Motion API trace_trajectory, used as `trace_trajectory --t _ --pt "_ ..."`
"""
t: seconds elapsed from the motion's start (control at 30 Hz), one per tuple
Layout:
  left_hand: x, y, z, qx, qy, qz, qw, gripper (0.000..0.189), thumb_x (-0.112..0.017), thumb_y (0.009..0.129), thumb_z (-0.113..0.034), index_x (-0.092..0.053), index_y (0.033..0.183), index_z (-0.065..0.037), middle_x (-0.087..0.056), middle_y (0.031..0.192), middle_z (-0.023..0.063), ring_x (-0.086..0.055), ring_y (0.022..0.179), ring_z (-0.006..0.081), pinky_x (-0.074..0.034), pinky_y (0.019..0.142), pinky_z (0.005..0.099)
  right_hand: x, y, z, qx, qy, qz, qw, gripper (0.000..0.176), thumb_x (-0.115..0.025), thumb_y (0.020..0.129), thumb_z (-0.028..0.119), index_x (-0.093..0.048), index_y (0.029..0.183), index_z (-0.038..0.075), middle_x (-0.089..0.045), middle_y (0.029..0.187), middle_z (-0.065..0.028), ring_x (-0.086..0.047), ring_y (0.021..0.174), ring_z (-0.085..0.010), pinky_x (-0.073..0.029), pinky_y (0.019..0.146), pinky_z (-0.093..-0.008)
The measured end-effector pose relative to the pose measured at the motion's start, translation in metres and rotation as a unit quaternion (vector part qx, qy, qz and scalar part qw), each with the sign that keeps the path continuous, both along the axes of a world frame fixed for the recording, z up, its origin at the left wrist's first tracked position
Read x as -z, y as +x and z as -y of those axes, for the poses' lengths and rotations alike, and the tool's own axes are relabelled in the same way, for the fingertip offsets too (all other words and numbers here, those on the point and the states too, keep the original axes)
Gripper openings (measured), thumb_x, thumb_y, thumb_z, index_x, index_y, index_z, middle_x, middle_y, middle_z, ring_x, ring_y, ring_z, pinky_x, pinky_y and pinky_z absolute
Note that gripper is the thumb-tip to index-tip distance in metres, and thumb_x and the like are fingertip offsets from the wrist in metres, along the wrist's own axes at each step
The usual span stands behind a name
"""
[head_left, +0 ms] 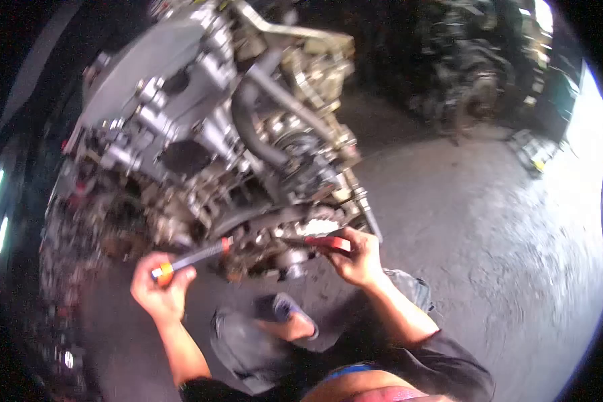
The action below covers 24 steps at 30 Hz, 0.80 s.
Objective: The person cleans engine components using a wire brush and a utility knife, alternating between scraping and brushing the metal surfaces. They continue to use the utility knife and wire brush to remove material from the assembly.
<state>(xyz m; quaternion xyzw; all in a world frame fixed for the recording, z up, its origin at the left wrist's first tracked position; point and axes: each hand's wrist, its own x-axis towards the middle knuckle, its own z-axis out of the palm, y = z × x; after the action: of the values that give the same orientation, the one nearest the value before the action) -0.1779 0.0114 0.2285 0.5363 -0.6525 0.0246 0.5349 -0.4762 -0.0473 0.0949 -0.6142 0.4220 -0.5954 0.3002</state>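
My left hand (161,291) is closed around a slim grey rod-shaped tool (202,254) with an orange collar near the hand and a red far end; its exact kind I cannot make out. That red end points at the lower edge of a large dismantled engine (211,130). In my right hand (360,261) are red-handled pliers (327,242), held against or just in front of the engine's lower side. Blur hides whether their jaws touch a part. A curved dark hose (244,124) runs across the engine above both hands.
More dark machinery (472,87) stands at the back right, with a small metal part (532,153) on the grey floor (449,201). Cluttered metal parts (74,248) line the left side. My foot (293,315) is below the engine.
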Motion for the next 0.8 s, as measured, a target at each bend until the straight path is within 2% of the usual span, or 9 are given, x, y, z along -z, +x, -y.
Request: trace_trajectory --t 0.03,0.17,0.23,0.3,0.33,0.47,0.57,0.6,0.8 --pt "0.015 0.002 0.003 0.055 0.025 -0.05 0.997 0.04 -0.084 0.055 0.004 -0.06 0.087 -0.004 -0.061 0.082 0.0023 -0.058 0.074 0.0116 -0.05 0.068 0.0261 0.012 0.0 -0.002 -0.01 0.009 0.066 0.998 0.018 -0.079 0.071 0.008 -0.068 0.085 0.004 -0.063 0.068 -0.0072 -0.06 0.06 -0.0136 -0.048 0.058 -0.0262" --pt "0.067 -0.011 0.011 0.206 0.211 -0.1 0.95 0.038 -0.089 0.054 -0.01 -0.065 0.082 -0.003 -0.064 0.081 0.0036 -0.061 0.077 0.0141 -0.05 0.072 0.0296 0.004 -0.003 -0.013 0.103 -0.111 -0.065 0.986 0.014 -0.076 0.074 0.005 -0.068 0.085 0.003 -0.063 0.07 -0.007 -0.059 0.061 -0.011 -0.048 0.058 -0.0251" --pt "0.09 -0.033 0.022 0.28 0.134 0.065 0.948 0.037 -0.088 0.053 -0.013 -0.068 0.082 -0.003 -0.067 0.1 0.0111 -0.064 0.094 0.0239 -0.051 0.078 0.0331 -0.012 0.006 -0.02 0.106 -0.094 -0.12 0.983 0.016 -0.077 0.071 0.007 -0.068 0.084 0.005 -0.063 0.072 -0.0092 -0.061 0.063 -0.0198 -0.048 0.059 -0.0302" --pt "0.127 -0.049 0.022 0.354 0.282 -0.066 0.889 0.03 -0.086 0.054 -0.011 -0.069 0.078 -0.002 -0.059 0.122 0.0171 -0.058 0.111 0.0295 -0.047 0.091 0.0387 -0.016 0.016 -0.016 0.06 -0.124 -0.186 0.973 0.016 -0.077 0.071 0.009 -0.067 0.083 0.006 -0.062 0.073 -0.011 -0.062 0.066 -0.0266 -0.048 0.061 -0.0347" --pt "0.135 -0.055 0.022 0.381 0.245 -0.005 0.892 0.03 -0.085 0.056 -0.01 -0.069 0.079 -0.002 -0.058 0.124 0.0179 -0.058 0.111 0.0312 -0.046 0.091 0.0388 -0.013 0.027 -0.013 0.018 -0.111 -0.178 0.978 0.016 -0.075 0.073 0.014 -0.065 0.081 0.006 -0.061 0.073 -0.0119 -0.062 0.069 -0.0307 -0.047 0.061 -0.0387" --pt "0.15 -0.058 0.022 0.355 0.147 0.004 0.923 0.034 -0.084 0.061 -0.011 -0.068 0.089 -0.002 -0.06 0.114 0.0185 -0.061 0.102 0.0306 -0.049 0.084 0.0366 -0.018 0.057 -0.001 -0.088 -0.091 -0.23 0.965 0.023 -0.071 0.066 0.016 -0.067 0.087 0.006 -0.064 0.079 -0.0156 -0.063 0.075 -0.0349 -0.048 0.067 -0.043" --pt "0.135 -0.058 0.021 0.3 0.123 -0.055 0.944 0.036 -0.084 0.064 -0.012 -0.067 0.094 -0.002 -0.065 0.101 0.0152 -0.065 0.089 0.0274 -0.051 0.079 0.0355 -0.026 0.071 0.008 -0.145 -0.125 -0.219 0.957 0.017 -0.074 0.076 0.019 -0.066 0.079 0.003 -0.06 0.07 -0.0147 -0.06 0.066 -0.0293 -0.046 0.059 -0.0383" --pt "0.13 -0.061 0.019 0.308 0.089 -0.139 0.937 0.034 -0.083 0.065 -0.012 -0.066 0.094 -0.003 -0.065 0.093 0.0109 -0.065 0.081 0.0247 -0.051 0.074 0.0345 -0.03 0.073 0.009 -0.165 -0.109 -0.213 0.957 0.02 -0.074 0.076 0.019 -0.066 0.084 0.003 -0.061 0.072 -0.014 -0.061 0.068 -0.0271 -0.047 0.061 -0.037" --pt "0.145 -0.042 0.036 0.252 0.078 -0.092 0.96 0.03 -0.08 0.067 -0.01 -0.068 0.094 -0.004 -0.066 0.085 0.0095 -0.064 0.076 0.0217 -0.05 0.069 0.0305 -0.023 0.075 -0.006 -0.258 0.032 -0.053 0.964 0.057 -0.072 0.083 0.024 -0.049 0.13 0.001 -0.063 0.101 -0.0078 -0.056 0.093 -0.0133 -0.046 0.086 -0.0323"
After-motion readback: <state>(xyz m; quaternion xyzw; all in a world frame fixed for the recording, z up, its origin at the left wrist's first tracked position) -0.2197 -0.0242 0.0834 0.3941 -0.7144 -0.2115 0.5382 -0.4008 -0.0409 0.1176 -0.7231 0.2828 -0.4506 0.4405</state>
